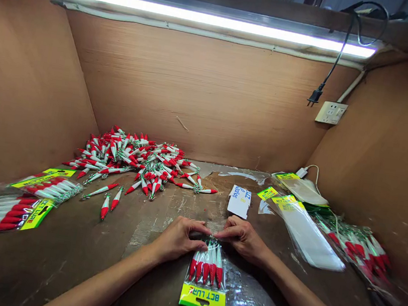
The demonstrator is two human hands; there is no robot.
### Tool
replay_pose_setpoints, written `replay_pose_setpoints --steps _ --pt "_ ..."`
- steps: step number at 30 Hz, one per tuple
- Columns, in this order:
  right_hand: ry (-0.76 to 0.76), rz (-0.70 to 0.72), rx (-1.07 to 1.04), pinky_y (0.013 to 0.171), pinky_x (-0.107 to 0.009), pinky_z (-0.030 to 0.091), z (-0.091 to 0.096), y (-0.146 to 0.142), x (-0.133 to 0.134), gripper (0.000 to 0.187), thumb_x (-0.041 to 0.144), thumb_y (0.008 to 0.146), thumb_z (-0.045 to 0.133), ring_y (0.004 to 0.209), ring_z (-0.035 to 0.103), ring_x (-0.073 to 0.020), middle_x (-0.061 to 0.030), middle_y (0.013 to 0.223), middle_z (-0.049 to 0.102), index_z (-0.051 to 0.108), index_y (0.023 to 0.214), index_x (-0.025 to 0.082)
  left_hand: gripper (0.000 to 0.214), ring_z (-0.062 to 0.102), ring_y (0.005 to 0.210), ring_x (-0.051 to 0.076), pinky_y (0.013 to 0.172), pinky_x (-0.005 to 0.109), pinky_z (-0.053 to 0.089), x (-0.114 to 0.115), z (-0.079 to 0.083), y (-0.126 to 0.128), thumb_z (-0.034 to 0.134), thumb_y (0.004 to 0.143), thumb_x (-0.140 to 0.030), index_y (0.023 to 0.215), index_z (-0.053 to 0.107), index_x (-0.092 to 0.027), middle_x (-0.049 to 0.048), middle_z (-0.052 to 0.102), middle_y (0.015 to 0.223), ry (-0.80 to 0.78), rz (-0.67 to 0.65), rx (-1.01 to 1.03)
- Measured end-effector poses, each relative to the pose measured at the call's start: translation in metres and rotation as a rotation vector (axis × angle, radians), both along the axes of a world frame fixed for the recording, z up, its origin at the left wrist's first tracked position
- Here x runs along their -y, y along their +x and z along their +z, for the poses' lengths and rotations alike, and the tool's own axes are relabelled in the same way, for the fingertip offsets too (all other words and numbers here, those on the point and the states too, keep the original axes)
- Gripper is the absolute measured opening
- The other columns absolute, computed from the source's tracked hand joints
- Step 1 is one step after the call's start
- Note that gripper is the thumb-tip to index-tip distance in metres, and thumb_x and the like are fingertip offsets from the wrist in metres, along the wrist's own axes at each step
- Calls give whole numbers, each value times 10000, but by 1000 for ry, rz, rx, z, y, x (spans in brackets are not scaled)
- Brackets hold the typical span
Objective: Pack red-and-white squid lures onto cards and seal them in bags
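A clear packet (205,282) with a yellow-green header card holds several red-and-white lures and lies on the worn wooden bench in front of me. My left hand (177,239) and my right hand (243,238) both pinch the far, open end of this packet, fingers closed on the plastic around the lures' hook ends. The header card points toward me.
A large heap of loose red-and-white lures (135,160) lies at the back left. Filled packets (5,214) stack at the left edge. Empty bags with yellow headers (302,222) and more filled packets (359,248) lie right. A white paper slip (239,201) sits ahead. Wall socket (330,112) back right.
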State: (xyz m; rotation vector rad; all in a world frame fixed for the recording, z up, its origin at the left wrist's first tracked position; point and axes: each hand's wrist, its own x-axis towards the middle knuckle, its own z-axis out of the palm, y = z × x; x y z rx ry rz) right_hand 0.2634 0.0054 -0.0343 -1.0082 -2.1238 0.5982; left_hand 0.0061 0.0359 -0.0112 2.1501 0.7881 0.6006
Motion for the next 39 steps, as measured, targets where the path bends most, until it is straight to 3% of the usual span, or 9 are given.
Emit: replay_pose_setpoints --steps 8,11,15,19,23,27,30,35,39 --pt "21 118 67 753 -260 443 9 4 5 385 87 898 533 829 555 -141 -34 890 594 746 1097 338 339 474 1346 249 1110 418 392 3 -3 -10 597 924 -463 1230 668 -337 -3 672 1268 336 -116 -133" --pt "-66 217 111 943 -343 437 22 8 11 431 53 864 530 1076 558 -180 -57 1231 582 748 1088 350 464 319 1438 271 1142 472 332 10 4 -20 514 960 -499 1399 507 -350 -7 532 1432 462 -179 -272" --pt "-235 332 163 1148 -444 241 41 18 14 496 23 810 537 1388 361 -241 18 1570 327 732 1119 360 588 181 1483 294 1174 528 238 17 11 -32 438 977 -538 1516 281 -364 -11 309 1572 474 -244 -384" --pt "-343 368 62 1137 -415 275 47 26 7 353 99 808 589 1341 437 -251 -8 1485 473 781 1022 305 564 192 1484 258 1184 486 237 13 5 -29 348 1017 -497 1540 218 -331 18 264 1596 380 -101 -330" --pt "-291 92 -26 914 -354 463 39 21 3 279 300 895 591 1010 622 -220 -79 1121 682 742 1121 236 637 192 1482 304 1173 503 246 9 3 -11 533 925 -550 1477 401 -262 97 237 1605 278 45 -302" --pt "-238 -7 63 772 -292 457 33 9 7 297 423 861 657 851 598 -192 -56 950 681 757 1052 218 425 358 1409 333 1134 487 311 17 11 1 718 811 -444 1176 652 -237 116 479 1477 174 10 -172" --pt "-444 32 -60 624 -242 414 29 5 9 349 493 830 676 681 552 -145 -29 783 671 760 895 161 399 634 1082 272 960 422 477 23 15 3 760 775 -389 1098 616 -204 93 691 1128 -49 38 27" --pt "-596 69 -257 550 -219 349 22 -2 13 404 524 742 756 591 476 -107 -4 655 617 742 752 121 628 677 848 203 760 310 521 29 12 2 868 655 -345 1166 542 -180 75 697 977 -546 98 314" --pt "-534 4 -226 545 -238 372 24 -6 13 478 566 876 583 569 495 -125 -23 646 622 760 803 128 548 672 875 203 791 302 504 35 25 -32 847 683 -388 1123 602 -174 74 698 1006 -575 150 315"
